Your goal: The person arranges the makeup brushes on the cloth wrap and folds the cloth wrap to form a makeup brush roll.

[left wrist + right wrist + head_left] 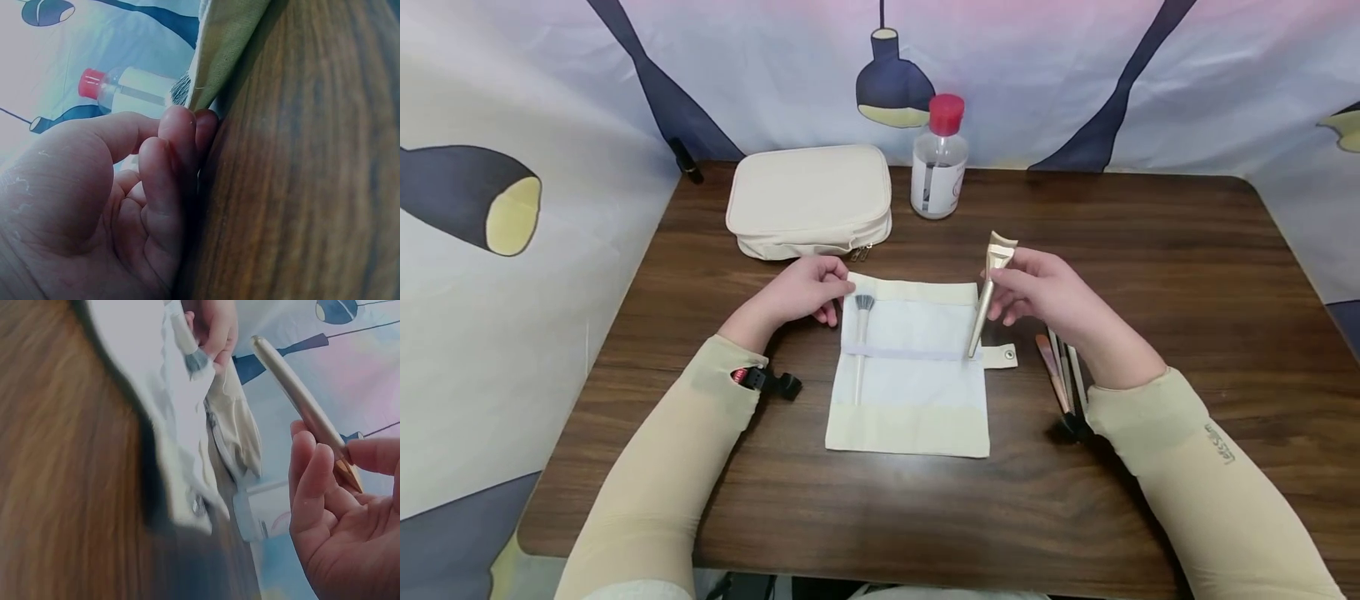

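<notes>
From the head view we see a pale cloth holder (925, 387) spread out on the brown table (910, 525). Let its middle be the middle of our clock. The left hand (808, 290) is at 10 o'clock, pinching the holder's top corner. Just beside it, one brush (862, 322) lies up and down on the cloth, under a thin strip (917, 354). The right hand (1036, 290) is at 2 o'clock, gripping a gold tool (980, 321) with thumb and fingers, over the holder's right edge. The tool leans: its curved end points to about 1 o'clock, its other end to about 7.

Only the head view shows us that curved end well, and the loose brushes (1055, 375) at 3 o'clock, partly hidden by the right wrist. The right wrist view shows us the palm, and space between the tool and the cloth. It also brings us close to the strap (996, 358) with its round snap, at 3 o'clock. The left wrist view shows the inside of the left fingers and the brush's dark hairs peeping past the cloth edge. Behind, we find a cream case (811, 192) at 11 o'clock and a red-capped bottle (937, 185) at 12.
</notes>
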The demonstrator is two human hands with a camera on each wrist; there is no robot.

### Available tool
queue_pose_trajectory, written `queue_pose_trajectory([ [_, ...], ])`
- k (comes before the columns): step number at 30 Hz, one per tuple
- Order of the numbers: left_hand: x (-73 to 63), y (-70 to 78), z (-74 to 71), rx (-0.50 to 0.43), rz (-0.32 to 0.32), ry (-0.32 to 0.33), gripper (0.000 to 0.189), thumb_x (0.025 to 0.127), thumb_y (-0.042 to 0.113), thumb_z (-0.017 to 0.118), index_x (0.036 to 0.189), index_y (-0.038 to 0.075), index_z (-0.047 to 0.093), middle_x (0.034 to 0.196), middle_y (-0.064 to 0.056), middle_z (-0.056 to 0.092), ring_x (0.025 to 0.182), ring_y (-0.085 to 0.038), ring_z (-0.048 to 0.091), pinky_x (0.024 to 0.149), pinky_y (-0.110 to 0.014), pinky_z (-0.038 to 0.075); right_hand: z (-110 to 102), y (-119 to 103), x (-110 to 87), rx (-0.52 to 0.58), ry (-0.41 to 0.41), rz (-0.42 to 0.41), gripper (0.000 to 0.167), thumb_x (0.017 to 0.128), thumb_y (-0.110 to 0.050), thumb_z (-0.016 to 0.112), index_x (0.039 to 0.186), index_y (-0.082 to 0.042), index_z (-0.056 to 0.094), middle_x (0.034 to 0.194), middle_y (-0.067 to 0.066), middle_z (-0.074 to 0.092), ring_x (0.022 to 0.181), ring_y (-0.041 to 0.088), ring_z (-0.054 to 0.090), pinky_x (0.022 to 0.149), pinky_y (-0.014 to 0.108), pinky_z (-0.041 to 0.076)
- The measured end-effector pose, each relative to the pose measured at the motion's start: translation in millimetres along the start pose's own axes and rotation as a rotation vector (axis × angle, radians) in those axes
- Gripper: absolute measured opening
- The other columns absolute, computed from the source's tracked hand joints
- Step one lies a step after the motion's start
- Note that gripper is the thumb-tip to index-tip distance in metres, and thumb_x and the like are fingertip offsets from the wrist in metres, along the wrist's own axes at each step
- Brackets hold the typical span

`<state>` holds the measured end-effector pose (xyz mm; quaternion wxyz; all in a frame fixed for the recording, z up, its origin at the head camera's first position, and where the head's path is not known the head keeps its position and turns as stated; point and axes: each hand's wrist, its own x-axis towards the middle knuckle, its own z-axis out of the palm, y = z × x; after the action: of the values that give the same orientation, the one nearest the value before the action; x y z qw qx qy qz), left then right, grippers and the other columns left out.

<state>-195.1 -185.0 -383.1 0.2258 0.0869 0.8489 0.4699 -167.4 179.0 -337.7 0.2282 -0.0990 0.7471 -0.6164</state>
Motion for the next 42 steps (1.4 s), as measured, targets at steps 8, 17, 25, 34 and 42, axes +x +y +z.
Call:
queue_pose_trajectory([
  [8, 1.5, 1.1, -0.7, -0.001, 0.016, 0.016, 0.016, 0.102, 0.020, 0.063, 0.102, 0.004, 0.059, 0.069, -0.009, 0.067, 0.055, -0.023, 0.069, 0.052, -0.029, 0.057, 30.4, -9.2, 25.5, 0.222, 0.049, -0.015, 0.028, 0.106, -0.016, 0.059, 0.123, 0.005, 0.060, 0.092, 0.007, 0.076, 0.069, 0.015, 0.069, 0.062, 0.024, 0.057],
  [17, -1.3, -0.8, 1.3, 0.003, 0.018, 0.006, 0.016, 0.103, 0.019, 0.062, 0.102, 0.003, 0.058, 0.069, -0.009, 0.068, 0.055, -0.022, 0.069, 0.052, -0.030, 0.057, 70.4, -7.7, 40.1, 0.182, 0.102, -0.004, 0.018, 0.104, -0.014, 0.061, 0.117, -0.002, 0.059, 0.093, 0.005, 0.071, 0.072, 0.016, 0.070, 0.066, 0.026, 0.058],
  [25, -0.2, -3.1, 3.1, -0.008, 0.015, 0.019, 0.015, 0.102, 0.018, 0.062, 0.099, 0.004, 0.059, 0.068, -0.010, 0.067, 0.054, -0.023, 0.069, 0.052, -0.030, 0.056, 77.3, 2.2, 44.0, 0.141, 0.110, 0.038, 0.022, 0.105, -0.014, 0.060, 0.123, -0.003, 0.058, 0.096, 0.005, 0.069, 0.078, 0.017, 0.073, 0.068, 0.027, 0.059],
  [34, 1.7, -1.6, 1.9, -0.008, 0.014, 0.015, 0.015, 0.102, 0.018, 0.063, 0.099, 0.003, 0.059, 0.067, -0.009, 0.067, 0.054, -0.023, 0.069, 0.052, -0.029, 0.056, 80.3, 5.6, 48.3, 0.159, 0.119, 0.057, 0.016, 0.104, -0.009, 0.061, 0.119, -0.005, 0.056, 0.088, 0.004, 0.078, 0.075, 0.017, 0.073, 0.068, 0.027, 0.061],
  [42, 1.1, 0.1, -0.5, -0.003, 0.008, 0.007, 0.016, 0.103, 0.018, 0.063, 0.101, 0.003, 0.059, 0.068, -0.009, 0.067, 0.055, -0.023, 0.069, 0.052, -0.029, 0.057, 82.1, 6.5, 50.0, 0.124, 0.088, 0.074, 0.021, 0.104, -0.011, 0.061, 0.123, -0.004, 0.054, 0.088, 0.006, 0.076, 0.075, 0.017, 0.072, 0.067, 0.027, 0.060],
])
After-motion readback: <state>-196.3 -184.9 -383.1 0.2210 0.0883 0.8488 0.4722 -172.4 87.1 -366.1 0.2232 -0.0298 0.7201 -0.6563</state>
